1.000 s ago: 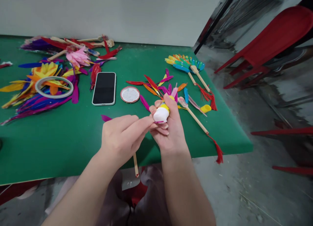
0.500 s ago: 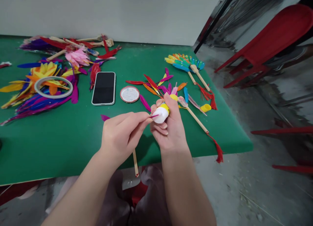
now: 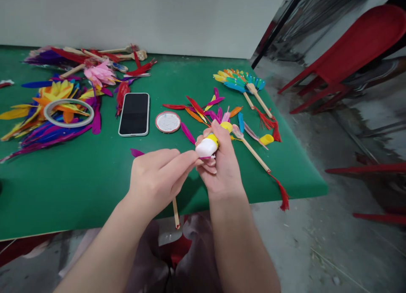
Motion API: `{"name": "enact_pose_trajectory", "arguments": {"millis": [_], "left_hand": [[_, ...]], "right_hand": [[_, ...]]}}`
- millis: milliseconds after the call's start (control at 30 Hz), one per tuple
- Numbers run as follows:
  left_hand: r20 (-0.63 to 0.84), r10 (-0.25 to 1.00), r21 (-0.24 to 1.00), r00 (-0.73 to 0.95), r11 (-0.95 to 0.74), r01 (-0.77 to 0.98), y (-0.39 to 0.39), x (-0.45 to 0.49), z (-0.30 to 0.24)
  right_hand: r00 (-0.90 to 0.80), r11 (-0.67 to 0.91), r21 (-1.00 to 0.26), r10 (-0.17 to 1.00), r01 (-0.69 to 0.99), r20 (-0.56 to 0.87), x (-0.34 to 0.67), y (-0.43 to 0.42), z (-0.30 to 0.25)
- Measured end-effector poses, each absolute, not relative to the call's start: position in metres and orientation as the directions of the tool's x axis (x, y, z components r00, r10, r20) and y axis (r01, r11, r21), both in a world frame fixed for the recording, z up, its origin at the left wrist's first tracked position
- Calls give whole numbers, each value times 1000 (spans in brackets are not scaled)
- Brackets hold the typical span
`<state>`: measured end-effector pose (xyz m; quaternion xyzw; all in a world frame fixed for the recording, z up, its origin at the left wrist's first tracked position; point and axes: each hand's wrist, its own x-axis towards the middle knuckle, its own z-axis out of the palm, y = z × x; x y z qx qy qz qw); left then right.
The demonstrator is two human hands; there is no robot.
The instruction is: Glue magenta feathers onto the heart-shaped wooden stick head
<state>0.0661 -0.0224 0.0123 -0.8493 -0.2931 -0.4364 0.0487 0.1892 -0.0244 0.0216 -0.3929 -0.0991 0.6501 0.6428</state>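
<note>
My right hand (image 3: 223, 168) is closed around a glue stick (image 3: 207, 147), its white end facing me and its yellow body partly hidden by the fingers. My left hand (image 3: 158, 174) pinches a thin purple feather (image 3: 208, 157), whose tip lies along the lower edge of the white glue. A magenta feather end (image 3: 136, 152) shows left of the left hand; whether it belongs to the pinched feather I cannot tell. Just beyond the right hand are loose coloured feathers (image 3: 196, 108) and a wooden stick (image 3: 255, 154) with a red tassel. A yellow cap (image 3: 267, 139) lies right of them.
On the green table (image 3: 95, 191) lie a phone (image 3: 134, 114), a round white lid (image 3: 168, 122), a tape roll (image 3: 47, 115) and a feather pile (image 3: 60, 92). Feathered fans (image 3: 242, 81) rest at the back right. Another stick (image 3: 175, 212) juts over the front edge. A red chair (image 3: 355, 52) stands right.
The purple feather's tip has gone from across the middle of the white glue down to its lower edge. My left hand has shifted slightly; the right still grips the glue stick.
</note>
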Motion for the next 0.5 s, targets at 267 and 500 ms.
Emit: {"name": "enact_pose_trajectory", "arguments": {"millis": [267,500], "left_hand": [[750,539,325,382,-805,496,-24,63,14],[779,574,399,251,-764,506,-24,67,12]], "right_hand": [[67,-182,-581,922,-793,-381,192,-24,23],[-10,-246,-415,869,-876,-494,186,-22,30]]}}
